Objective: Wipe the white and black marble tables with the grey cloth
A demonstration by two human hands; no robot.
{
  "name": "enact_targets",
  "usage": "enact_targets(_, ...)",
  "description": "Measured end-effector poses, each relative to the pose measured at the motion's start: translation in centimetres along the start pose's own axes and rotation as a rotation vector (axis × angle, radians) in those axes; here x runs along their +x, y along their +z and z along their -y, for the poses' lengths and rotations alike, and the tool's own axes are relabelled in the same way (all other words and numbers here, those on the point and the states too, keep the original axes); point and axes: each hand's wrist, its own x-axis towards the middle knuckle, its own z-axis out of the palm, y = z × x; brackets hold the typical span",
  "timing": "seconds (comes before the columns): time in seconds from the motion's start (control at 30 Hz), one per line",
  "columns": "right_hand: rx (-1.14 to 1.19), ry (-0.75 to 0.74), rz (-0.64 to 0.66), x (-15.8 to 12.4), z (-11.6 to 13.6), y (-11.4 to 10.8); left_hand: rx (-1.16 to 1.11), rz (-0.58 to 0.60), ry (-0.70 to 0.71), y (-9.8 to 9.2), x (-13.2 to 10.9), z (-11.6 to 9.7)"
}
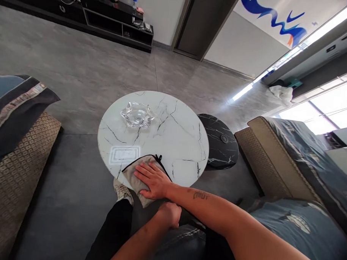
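My right hand [153, 179] lies flat, palm down, on a grey-beige cleaning cloth [132, 173] with black edging and a small black loop. Its fingers are stretched out and pressed against the cloth. The cloth covers the near left rim of a round white marble-pattern table [173, 133], and one corner hangs over the edge. My left hand [170, 214] is closed in a fist just off the table's near edge, below my right wrist. Nothing shows in the fist. Towards the far left of the tabletop stands a clear glass, star-shaped ashtray [138, 114].
A lower black marble-pattern side table [220, 143] with a round dark fitting adjoins the white one at right. Padded sofas flank it, one at left [24, 151] and one at right [272, 156]. A black TV cabinet [114, 18] stands along the far wall.
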Motion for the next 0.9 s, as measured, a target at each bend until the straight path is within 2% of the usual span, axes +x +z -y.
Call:
enact_targets(0.07, 0.008, 0.018, 0.01, -2.5, -1.6, -0.2, 0.058, 0.008, -0.047, -0.5, -0.6, -0.3)
enact_targets(0.2, -0.01, 0.071, 0.024, -7.7, -5.2, -0.6, 0.086, 0.038, -0.052, -1.4, -1.5, -1.0)
enact_targets(0.37, -0.078, 0.175, 0.023, -13.8, -9.9, -1.6, 0.101, 0.035, -0.063, -2.1, -1.6, -1.3)
enact_targets(0.47, -0.135, 0.265, 0.007, -16.5, -12.7, -2.6, 0.097, 0.042, -0.063, -2.2, -1.4, -1.2)
enact_targets(0.57, -0.196, 0.338, -0.023, -18.1, -15.3, -3.6, 0.078, 0.042, -0.064, -1.9, -1.3, -1.0)
enact_targets(0.67, -0.231, 0.317, -0.044, -18.7, -17.3, -4.0, 0.063, 0.022, -0.051, -1.5, -1.1, -1.0)
enact_targets(0.9, -0.227, 0.232, -0.068, -18.8, -18.7, -3.3, 0.077, 0.012, -0.048, -1.4, 0.1, -1.7)
